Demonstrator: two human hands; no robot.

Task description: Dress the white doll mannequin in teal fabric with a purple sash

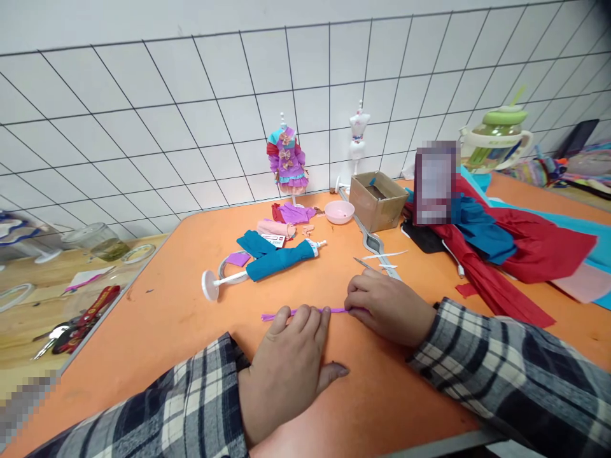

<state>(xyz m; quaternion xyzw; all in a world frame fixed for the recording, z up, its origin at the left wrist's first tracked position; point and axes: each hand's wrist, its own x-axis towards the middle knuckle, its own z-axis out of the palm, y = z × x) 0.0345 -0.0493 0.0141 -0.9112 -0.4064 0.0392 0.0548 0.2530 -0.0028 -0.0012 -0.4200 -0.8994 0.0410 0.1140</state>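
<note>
Purple strip: the narrow, crumpled length [340, 310] lies on the orange tabletop [191, 369], running crosswise just ahead of the person, beneath the left fingers and in under the right.
Left hand: it [286, 369] is spread flat, palm down, thumb out wide to the side; its fingertips press the strip against the table.
Right hand: it [389, 305] is curled narrow, fingers drawn together on the strip's right end.
Silver tip: a thin pointed piece [361, 263] shows just beyond the right knuckles; from here I can't tell whether it is held.
Teal-wrapped dress form: it [281, 259] lies on its side beyond the left hand, white base [210, 285] toward the left.
White label: a small printed card [273, 240] sits by the teal cloth, its lettering too small for me to read.
Red key strap: pale characters run along it [98, 315] at far left, not legible.
Lidded jug: green-topped [499, 140], with marks on its side that I can't make out.
Dark-framed panel: it [436, 182] stands before the red cloth [548, 245], its face blurred over.
Wall side: a dressed mannequin [286, 159], a bare white mannequin [358, 135], a pink bowl [339, 212] and an open cardboard box [377, 207].
</note>
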